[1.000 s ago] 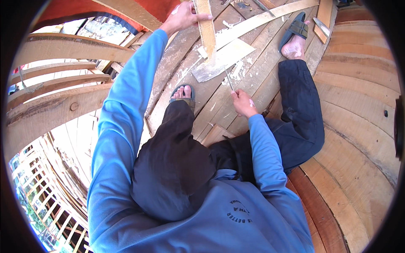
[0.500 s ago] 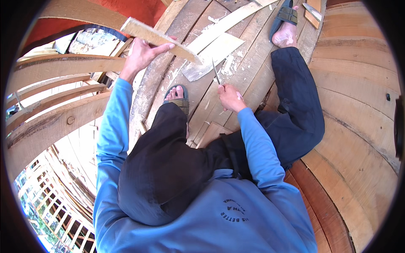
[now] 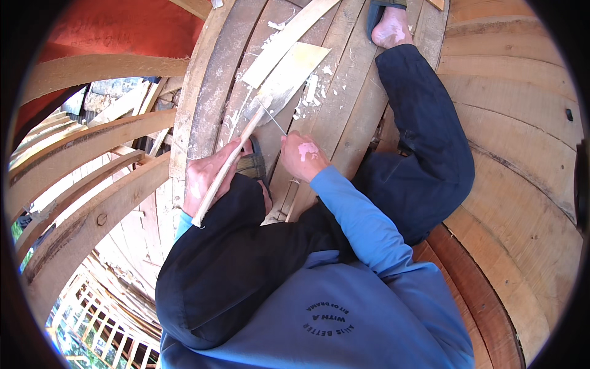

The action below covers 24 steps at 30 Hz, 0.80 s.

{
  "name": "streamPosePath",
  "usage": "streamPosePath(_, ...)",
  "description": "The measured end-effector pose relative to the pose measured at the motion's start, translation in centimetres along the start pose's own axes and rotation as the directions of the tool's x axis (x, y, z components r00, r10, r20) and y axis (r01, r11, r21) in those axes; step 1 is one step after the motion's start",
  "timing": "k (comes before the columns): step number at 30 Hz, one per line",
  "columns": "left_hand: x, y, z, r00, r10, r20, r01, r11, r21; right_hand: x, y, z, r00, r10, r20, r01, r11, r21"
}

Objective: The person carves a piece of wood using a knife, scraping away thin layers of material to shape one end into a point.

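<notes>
My left hand (image 3: 208,175) is closed around a thin strip of wood (image 3: 228,165), now turned edge-on and slanting up and away beside my left knee. My right hand (image 3: 304,157) grips a knife, its handle hidden in my fist. The narrow knife blade (image 3: 274,120) points up and left, its tip at the strip's far end; whether it cuts into the wood I cannot tell. Beneath that end lies a flat, pale wooden board (image 3: 298,69) on the planks, and a longer curved board (image 3: 289,40) lies along it.
Wood shavings (image 3: 312,89) are scattered over the plank floor (image 3: 344,92). My sandalled left foot (image 3: 252,165) is close behind the strip, and my right foot (image 3: 392,27) is farther off. Curved timber ribs (image 3: 92,138) stand at left; a plank wall (image 3: 510,123) rises at right.
My left hand has come down and nearer, turning the strip from broad side to edge-on. My right hand has shifted left, bringing the blade to the strip's far end.
</notes>
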State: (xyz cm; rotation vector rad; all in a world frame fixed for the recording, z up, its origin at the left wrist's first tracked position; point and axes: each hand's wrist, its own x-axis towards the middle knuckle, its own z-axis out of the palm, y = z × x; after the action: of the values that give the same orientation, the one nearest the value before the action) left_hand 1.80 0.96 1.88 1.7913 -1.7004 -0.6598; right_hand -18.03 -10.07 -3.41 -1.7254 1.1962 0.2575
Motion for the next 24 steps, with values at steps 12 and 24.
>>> streamPosePath(12,-0.2,0.5,1.4,0.995,0.018,-0.097,-0.015,0.999,0.032,3.0,0.2,0.6,0.997,-0.075,-0.011,0.070,0.971,-0.228)
streamPosePath(24,-1.2,0.6,2.2,0.991,-0.015,-0.136,0.019,0.999,0.028,2.7,1.2,1.7,1.000,-0.019,0.020,0.023,0.980,-0.196)
